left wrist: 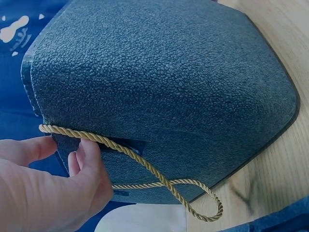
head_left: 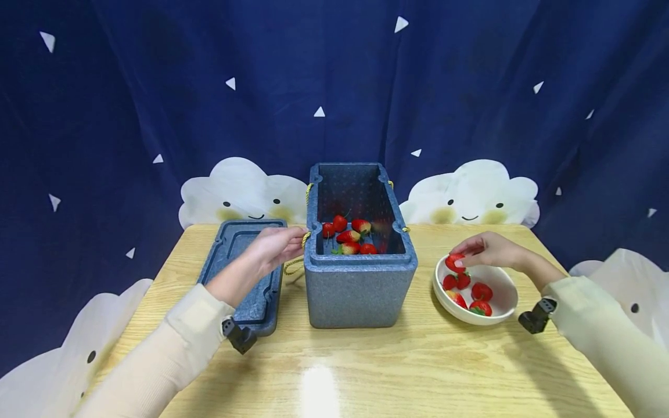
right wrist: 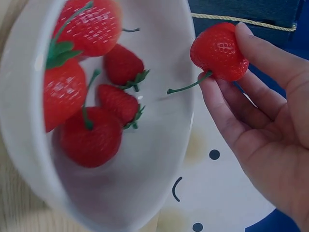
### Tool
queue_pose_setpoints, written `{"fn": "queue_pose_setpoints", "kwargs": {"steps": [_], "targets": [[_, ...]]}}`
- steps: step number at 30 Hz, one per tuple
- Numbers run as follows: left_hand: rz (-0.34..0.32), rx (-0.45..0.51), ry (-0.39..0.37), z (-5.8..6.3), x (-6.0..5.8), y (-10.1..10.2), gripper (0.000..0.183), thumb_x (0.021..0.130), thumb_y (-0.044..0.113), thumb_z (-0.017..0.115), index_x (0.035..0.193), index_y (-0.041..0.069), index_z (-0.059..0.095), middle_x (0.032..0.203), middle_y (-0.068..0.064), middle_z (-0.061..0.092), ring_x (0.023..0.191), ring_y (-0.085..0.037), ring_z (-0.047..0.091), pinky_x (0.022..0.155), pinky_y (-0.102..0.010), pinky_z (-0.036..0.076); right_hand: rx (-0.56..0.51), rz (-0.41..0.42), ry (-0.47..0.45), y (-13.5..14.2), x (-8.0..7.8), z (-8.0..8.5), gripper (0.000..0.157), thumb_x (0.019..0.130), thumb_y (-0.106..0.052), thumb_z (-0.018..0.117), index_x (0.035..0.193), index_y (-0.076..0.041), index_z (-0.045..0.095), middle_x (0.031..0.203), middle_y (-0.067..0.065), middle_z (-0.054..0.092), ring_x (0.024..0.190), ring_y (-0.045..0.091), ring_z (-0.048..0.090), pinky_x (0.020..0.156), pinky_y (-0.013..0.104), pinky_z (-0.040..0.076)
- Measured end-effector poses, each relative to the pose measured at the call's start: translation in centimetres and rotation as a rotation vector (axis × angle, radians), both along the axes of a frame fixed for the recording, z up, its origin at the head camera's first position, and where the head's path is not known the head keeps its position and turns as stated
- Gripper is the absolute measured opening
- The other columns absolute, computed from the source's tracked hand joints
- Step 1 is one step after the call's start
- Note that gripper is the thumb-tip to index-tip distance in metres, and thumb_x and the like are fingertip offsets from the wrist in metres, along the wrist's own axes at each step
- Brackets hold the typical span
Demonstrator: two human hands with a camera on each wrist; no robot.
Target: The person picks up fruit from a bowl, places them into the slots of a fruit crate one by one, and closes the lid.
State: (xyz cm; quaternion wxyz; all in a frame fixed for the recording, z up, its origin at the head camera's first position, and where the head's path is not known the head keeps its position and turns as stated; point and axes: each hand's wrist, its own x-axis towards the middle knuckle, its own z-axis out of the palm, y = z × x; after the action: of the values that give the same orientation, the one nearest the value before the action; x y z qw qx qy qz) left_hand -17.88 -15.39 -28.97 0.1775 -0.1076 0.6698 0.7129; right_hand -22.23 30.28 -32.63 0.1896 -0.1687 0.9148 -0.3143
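Note:
My right hand (head_left: 486,249) pinches a red cherry (right wrist: 219,52) between thumb and fingertips. The cherry is heart-shaped, its long green stem pointing toward the white bowl (head_left: 509,290); in the head view it overlaps the bowl's left rim. Strawberries and another stemmed cherry (right wrist: 91,137) lie in the bowl. My left hand (head_left: 277,247) is at the left side of the dark blue foam box (head_left: 360,296). In the left wrist view, its fingertips meet the box wall right at the gold rope handle (left wrist: 145,162), fingers slightly bent. Several strawberries (head_left: 349,236) and cherries lie inside the open-topped box.
The box's blue lid (head_left: 243,302) lies on the wooden table (head_left: 397,371), left of the box and partly under my left forearm. Behind the table hangs a dark blue curtain (head_left: 355,75) with white clouds. Table surface separates the box from the bowl.

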Motion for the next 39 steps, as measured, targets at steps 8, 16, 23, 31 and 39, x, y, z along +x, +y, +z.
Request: {"fn": "queue_pose_setpoints", "kwargs": {"steps": [8,16,23,31,39], "targets": [[-0.001,-0.006,-0.003,-0.1,0.0,0.1,0.044,0.098,0.015,0.052,0.136,-0.005,0.046,0.099,-0.001,0.057,0.087,-0.007,0.059,0.112,-0.036,0.044,-0.068,-0.022,0.024,-0.3,-0.1,0.6,0.040,0.086,-0.019,0.071,0.119,0.004,0.063,0.106,0.014,0.072,0.083,0.002,0.064,0.077,0.016,0.054],[0.005,-0.014,-0.009,0.0,0.0,0.1,0.045,0.098,0.016,0.052,0.137,-0.004,0.045,0.104,-0.002,0.056,0.091,-0.008,0.058,0.111,-0.034,0.045,-0.061,-0.037,0.029,-1.2,-1.1,1.4,0.041,0.088,-0.025,0.070,0.120,0.000,0.063,0.108,0.014,0.072,0.089,0.013,0.066,0.080,0.016,0.054],[0.009,-0.017,-0.016,-0.1,-0.1,0.1,0.044,0.098,0.015,0.052,0.136,-0.004,0.046,0.100,-0.001,0.056,0.086,-0.006,0.059,0.110,-0.034,0.045,-0.068,-0.051,0.028,-2.1,-1.5,2.2,0.041,0.087,-0.026,0.071,0.118,0.000,0.064,0.105,0.010,0.073,0.087,0.006,0.065,0.081,0.014,0.053],[-0.001,-0.015,-0.013,-0.1,-0.1,0.1,0.046,0.099,0.016,0.052,0.139,-0.004,0.043,0.108,-0.004,0.055,0.095,-0.009,0.057,0.111,-0.033,0.045,-0.071,-0.046,0.065,-3.1,-1.9,3.9,0.041,0.087,-0.023,0.071,0.118,0.003,0.064,0.100,0.006,0.074,0.083,0.004,0.065,0.079,0.016,0.054],[0.004,-0.009,-0.009,-0.1,-0.1,0.0,0.046,0.098,0.015,0.052,0.138,-0.005,0.043,0.106,-0.004,0.055,0.092,-0.008,0.057,0.112,-0.034,0.044,-0.061,-0.014,0.099,-4.2,-2.3,5.4,0.039,0.088,-0.024,0.070,0.117,0.001,0.065,0.100,0.008,0.074,0.085,0.005,0.065,0.081,0.016,0.053]]}}
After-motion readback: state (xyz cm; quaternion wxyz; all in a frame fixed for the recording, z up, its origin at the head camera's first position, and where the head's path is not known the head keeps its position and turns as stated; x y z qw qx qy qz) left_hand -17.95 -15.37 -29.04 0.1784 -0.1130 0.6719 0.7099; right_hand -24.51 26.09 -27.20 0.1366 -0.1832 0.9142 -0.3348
